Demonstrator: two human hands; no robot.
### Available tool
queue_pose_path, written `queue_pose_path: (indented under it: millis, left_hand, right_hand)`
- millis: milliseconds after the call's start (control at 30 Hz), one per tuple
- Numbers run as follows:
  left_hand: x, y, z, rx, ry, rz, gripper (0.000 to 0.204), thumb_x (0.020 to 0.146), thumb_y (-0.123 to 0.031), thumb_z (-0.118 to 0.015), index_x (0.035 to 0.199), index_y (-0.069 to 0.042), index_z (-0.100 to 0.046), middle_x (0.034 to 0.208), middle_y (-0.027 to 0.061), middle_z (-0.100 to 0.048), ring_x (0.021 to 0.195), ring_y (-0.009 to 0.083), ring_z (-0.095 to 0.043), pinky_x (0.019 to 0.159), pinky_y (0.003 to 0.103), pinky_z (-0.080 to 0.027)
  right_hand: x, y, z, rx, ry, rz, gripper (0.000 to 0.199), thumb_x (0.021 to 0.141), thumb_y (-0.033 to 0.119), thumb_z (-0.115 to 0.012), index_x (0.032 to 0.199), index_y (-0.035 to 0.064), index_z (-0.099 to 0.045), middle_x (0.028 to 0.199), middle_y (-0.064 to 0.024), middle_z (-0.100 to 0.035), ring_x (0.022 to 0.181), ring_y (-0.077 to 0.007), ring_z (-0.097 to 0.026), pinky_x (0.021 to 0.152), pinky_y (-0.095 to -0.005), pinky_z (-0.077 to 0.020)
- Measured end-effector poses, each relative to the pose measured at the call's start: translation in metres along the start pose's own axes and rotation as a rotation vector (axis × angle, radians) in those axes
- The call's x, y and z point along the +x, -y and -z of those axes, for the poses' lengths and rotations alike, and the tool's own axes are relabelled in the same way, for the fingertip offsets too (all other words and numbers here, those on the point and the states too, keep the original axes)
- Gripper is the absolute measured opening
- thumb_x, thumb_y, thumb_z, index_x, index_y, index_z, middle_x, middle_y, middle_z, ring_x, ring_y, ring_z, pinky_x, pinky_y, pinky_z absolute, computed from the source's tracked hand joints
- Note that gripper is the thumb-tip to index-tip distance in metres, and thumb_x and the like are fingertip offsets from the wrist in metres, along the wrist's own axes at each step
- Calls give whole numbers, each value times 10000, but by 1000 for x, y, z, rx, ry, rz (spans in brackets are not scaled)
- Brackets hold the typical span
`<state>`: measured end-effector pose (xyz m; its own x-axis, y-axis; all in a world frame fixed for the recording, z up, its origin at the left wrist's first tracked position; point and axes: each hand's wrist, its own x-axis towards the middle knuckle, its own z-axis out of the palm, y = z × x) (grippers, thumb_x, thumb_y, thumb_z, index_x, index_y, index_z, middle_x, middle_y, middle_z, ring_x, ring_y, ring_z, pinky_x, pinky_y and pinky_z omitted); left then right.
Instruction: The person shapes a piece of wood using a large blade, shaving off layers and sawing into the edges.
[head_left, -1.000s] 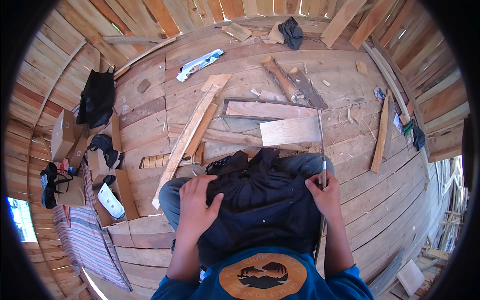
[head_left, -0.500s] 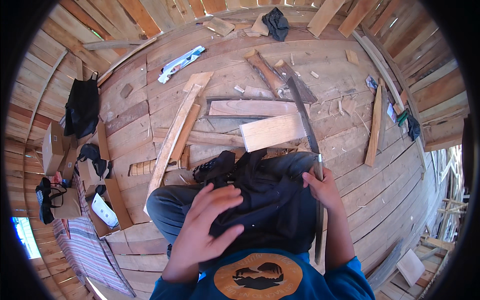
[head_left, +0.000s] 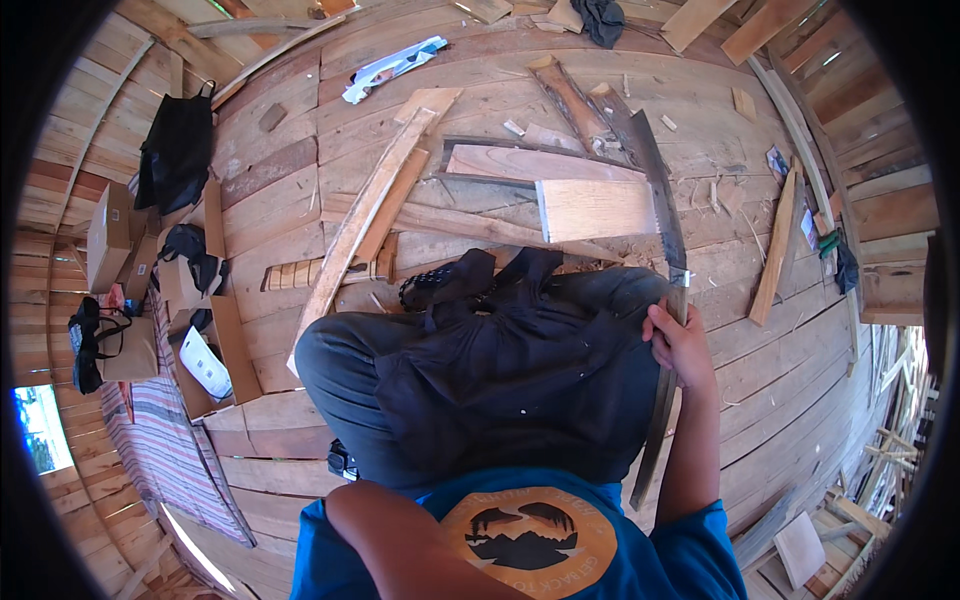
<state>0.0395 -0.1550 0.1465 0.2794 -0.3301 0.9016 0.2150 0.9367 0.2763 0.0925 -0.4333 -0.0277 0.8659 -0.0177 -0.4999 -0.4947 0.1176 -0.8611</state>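
Note:
My right hand [head_left: 682, 345] is closed round the long handle of a dark machete-like blade [head_left: 655, 185], just below a shiny metal collar. The blade points away from me, past the right end of a short pale board [head_left: 590, 212]. Whether blade and board touch, I cannot tell. The handle's rear end runs back beside my right knee. Of my left arm only the bent forearm [head_left: 400, 535] shows, folded back across the blue shirt. My left hand is out of the picture. A dark cloth [head_left: 500, 370] covers my lap.
Long planks [head_left: 365, 215] lie to the left of the board. Beyond it are a reddish plank [head_left: 530, 163] and bark-edged pieces [head_left: 570, 100]. Open cardboard boxes [head_left: 235, 350] and a black bag [head_left: 178, 150] stand at the left. Another plank [head_left: 775, 245] lies right, among wood chips.
My left hand has left the lap area and gone back toward my body, out of view. My right hand still grips the handle. The whole view has shifted, moving the scene rightward and upward.

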Motion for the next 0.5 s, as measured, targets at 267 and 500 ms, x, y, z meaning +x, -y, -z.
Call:
queue_pose_path:
  millis: [267, 500]
  left_hand:
    - [-10, 30, -8, -78, 44, 154, 495, 926, -376, -529, 1298, -51, -538, 1256, 199, -572, 1149, 374, -550, 1018, 532, -365]
    - [-21, 46, 7, -38, 25, 319, 438, 870, -293, -647, 1213, -27, -594, 1159, 170, -631, 1048, 330, -610, 962, 491, -415]
  right_hand:
    - [8, -11, -4, -2, -36, 23, 151, 966, 199, -606, 913, 105, -500, 656, -47, -567, 354, -30, -345, 302, -197, -220]
    - [3, -11, -1, 68, -35, 32, 166, 968, 205, -603, 928, 90, -490, 650, -65, -562, 339, -41, -334, 301, -202, -222]
